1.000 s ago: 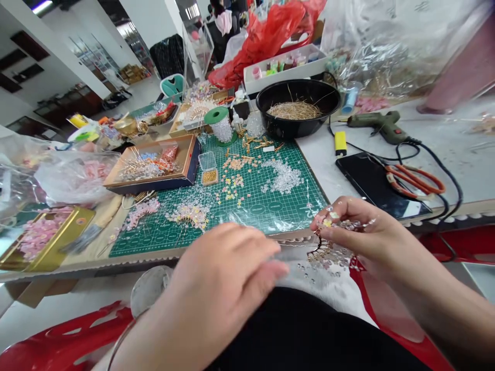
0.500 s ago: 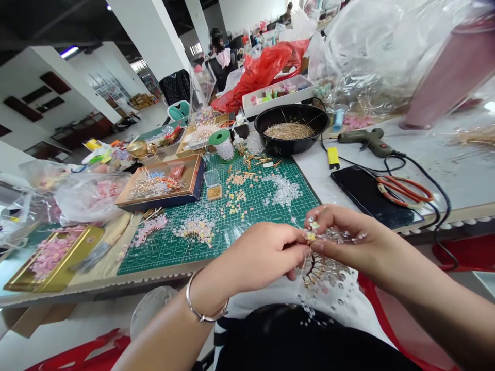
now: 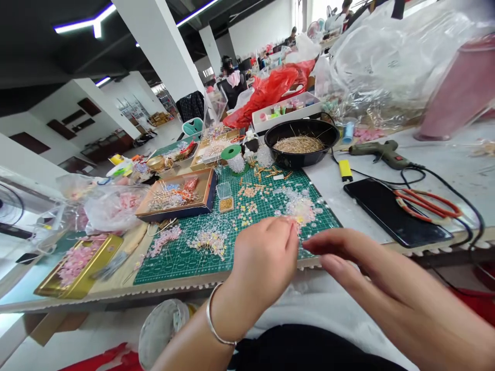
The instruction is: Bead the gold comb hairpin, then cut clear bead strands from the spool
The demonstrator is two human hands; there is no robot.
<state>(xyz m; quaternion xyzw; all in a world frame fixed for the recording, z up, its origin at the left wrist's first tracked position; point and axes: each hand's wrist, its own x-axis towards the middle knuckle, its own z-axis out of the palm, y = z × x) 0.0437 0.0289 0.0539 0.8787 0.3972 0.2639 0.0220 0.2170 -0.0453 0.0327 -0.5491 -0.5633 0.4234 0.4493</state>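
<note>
My left hand [image 3: 266, 255], with a silver bangle at its wrist, is closed at the mat's near edge. Its fingertips pinch a beaded ornament [image 3: 300, 212] of clear and pale beads with a yellow flower, partly hidden behind the hand. Just to the right, my right hand [image 3: 367, 273] is open, thumb and fingers apart, with nothing visible between them. Beneath the ornament on the green cutting mat [image 3: 185, 267] are loose clear beads. A beaded flower piece [image 3: 210, 242] lies left of my left hand, with a pink one [image 3: 165, 241] beyond it.
Behind the mat stands a black bowl [image 3: 278, 154] of thin gold wires. A glue gun [image 3: 381, 152], yellow lighter [image 3: 345, 170], black phone [image 3: 390, 216] and orange-handled scissors [image 3: 425, 198] lie to the right. A box of stems [image 3: 181, 208] and gold tray [image 3: 93, 268] are left.
Both hands have moved apart. The ornament has swung up from above my lap to over the mat, beyond my left hand. My right hand has let go of it and opened.
</note>
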